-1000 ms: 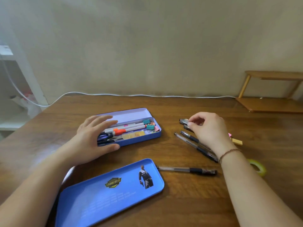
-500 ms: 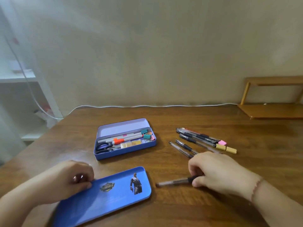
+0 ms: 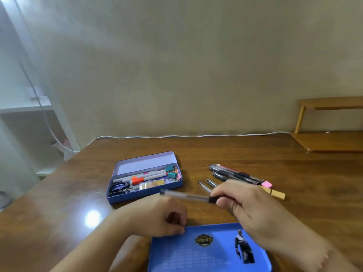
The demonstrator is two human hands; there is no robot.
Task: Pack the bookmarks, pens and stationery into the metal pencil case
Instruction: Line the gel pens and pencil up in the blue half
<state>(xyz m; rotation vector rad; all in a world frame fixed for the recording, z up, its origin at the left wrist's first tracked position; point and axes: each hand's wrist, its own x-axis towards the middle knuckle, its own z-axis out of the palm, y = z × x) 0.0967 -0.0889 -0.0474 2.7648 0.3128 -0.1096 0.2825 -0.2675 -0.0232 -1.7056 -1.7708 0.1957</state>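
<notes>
The open blue metal pencil case (image 3: 149, 190) sits mid-table, holding scissors, markers, binder clips and yellow sticky tabs. Its blue lid (image 3: 208, 250) with stickers lies flat at the near edge. My right hand (image 3: 237, 201) is shut on a clear pen (image 3: 186, 195) with a black grip, held above the table and pointing left toward the case. My left hand (image 3: 163, 216) is curled, its fingertips pinching the lid's far left edge. Several more pens (image 3: 233, 173) lie right of the case, partly hidden behind my right hand.
Pink and yellow erasers (image 3: 275, 191) lie at the pens' right end. A wooden shelf riser (image 3: 332, 138) stands at the back right of the table. A white cable (image 3: 176, 136) runs along the wall edge. A white shelf unit (image 3: 25, 114) stands to the left.
My right hand has lifted the clear pen off the table and carried it left toward the case. My left hand stays at the lid's edge. The head has tilted up.
</notes>
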